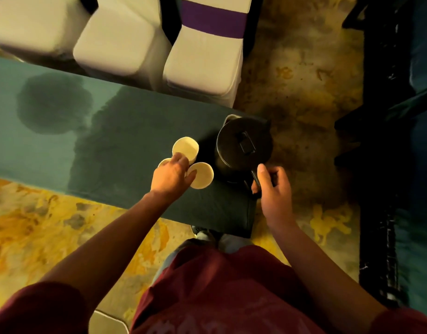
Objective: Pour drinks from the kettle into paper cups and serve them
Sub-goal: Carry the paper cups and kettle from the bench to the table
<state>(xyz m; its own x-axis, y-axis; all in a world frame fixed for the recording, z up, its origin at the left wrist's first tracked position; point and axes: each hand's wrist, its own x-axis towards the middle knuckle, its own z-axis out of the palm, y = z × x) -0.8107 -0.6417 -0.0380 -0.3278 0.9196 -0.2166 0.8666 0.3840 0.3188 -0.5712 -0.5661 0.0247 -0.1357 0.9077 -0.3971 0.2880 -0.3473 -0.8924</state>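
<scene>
On the table [63, 141], kettle [243, 145] upright, handle toward right hand [272, 189].

Black kettle [243, 145], glossy lid. Cream-white cups [185, 147], pale insides, three in all. Teal-green tablecloth [63, 145], plain, darkened by a shadow in the middle. White chair covers [203, 68], one banded with a purple sash [213, 19]. Floor [39, 225] mottled yellow, orange and grey near the feet, browner and duller past the table end. Maroon shirt [219, 292], faint lighter print low on the front; maroon sleeves. Pale blue-grey trousers at the knees. Dark teal cloth [422, 56] at far right, beside a black strip flecked with white.
</scene>
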